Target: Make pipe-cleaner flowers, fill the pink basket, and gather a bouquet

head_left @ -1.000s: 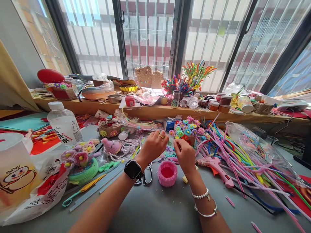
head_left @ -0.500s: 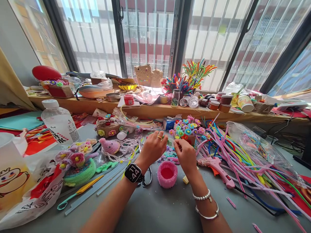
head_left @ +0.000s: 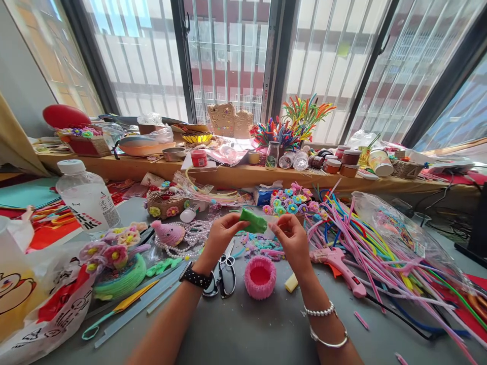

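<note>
A soft green piece (head_left: 254,221), perhaps clay in clear film, is held up above the table. My left hand (head_left: 222,234) pinches its left end between thumb and fingers. At the other end, my right hand (head_left: 294,241) has its fingertips closed on what looks like the clear film. Below them stands a round pink fuzzy cup (head_left: 260,290) with a hollow, red-pink middle. Scissors (head_left: 227,280) lie to its left, near my left wrist. To the right is a small pale yellow block (head_left: 291,283), close to my right forearm.
A pink glue gun (head_left: 344,271) with a black cord lies right, beside a heap of pipe cleaners (head_left: 365,243). Left are a pink crocheted figure (head_left: 169,233), bead strings, glue sticks (head_left: 142,306) and a water bottle (head_left: 88,195). Craft jars line the sill behind.
The green piece has turned into clear view between my hands. My left hand has rotated and moved slightly left and down, uncovering the scissors. The camera has shifted slightly.
</note>
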A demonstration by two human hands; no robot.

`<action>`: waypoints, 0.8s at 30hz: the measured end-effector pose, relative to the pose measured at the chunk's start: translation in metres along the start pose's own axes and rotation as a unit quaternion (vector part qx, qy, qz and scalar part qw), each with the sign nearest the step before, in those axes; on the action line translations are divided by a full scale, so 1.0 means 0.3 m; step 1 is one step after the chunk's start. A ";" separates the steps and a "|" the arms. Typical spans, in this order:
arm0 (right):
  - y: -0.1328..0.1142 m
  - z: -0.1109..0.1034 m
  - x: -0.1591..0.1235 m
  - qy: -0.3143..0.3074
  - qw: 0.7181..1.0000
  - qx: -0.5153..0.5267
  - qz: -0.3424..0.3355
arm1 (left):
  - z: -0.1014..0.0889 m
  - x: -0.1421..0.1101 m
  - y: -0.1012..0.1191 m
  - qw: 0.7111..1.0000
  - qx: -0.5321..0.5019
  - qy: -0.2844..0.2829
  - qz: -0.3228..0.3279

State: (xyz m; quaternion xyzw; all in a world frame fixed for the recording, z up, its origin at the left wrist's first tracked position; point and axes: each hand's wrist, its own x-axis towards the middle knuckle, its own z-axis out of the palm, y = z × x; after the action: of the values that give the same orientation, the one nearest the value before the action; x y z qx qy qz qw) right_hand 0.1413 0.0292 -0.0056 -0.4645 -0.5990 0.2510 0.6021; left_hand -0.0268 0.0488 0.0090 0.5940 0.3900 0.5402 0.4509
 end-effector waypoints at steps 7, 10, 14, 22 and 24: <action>-0.029 -0.013 0.004 0.036 0.996 -0.020 -0.080 | -0.001 0.000 -0.016 0.997 -0.048 0.044 -0.043; -0.038 -0.008 -0.003 0.055 0.991 -0.047 -0.112 | 0.000 0.001 -0.020 0.997 -0.045 0.042 -0.048; -0.036 -0.005 -0.005 0.059 0.990 -0.062 -0.110 | 0.008 -0.004 -0.013 0.997 -0.044 0.034 -0.053; -0.014 -0.018 0.006 -0.046 0.997 -0.016 -0.054 | 0.020 -0.017 -0.002 0.998 -0.033 0.020 -0.048; -0.020 -0.019 0.008 -0.089 0.995 0.005 -0.051 | 0.019 -0.019 0.001 0.999 -0.002 0.022 -0.039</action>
State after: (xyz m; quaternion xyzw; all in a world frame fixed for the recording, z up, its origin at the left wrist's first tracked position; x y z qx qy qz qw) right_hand 0.1455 0.0270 0.0016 -0.4060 -0.6717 0.2632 0.5609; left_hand -0.0217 0.0426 0.0075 0.5655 0.4210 0.5359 0.4644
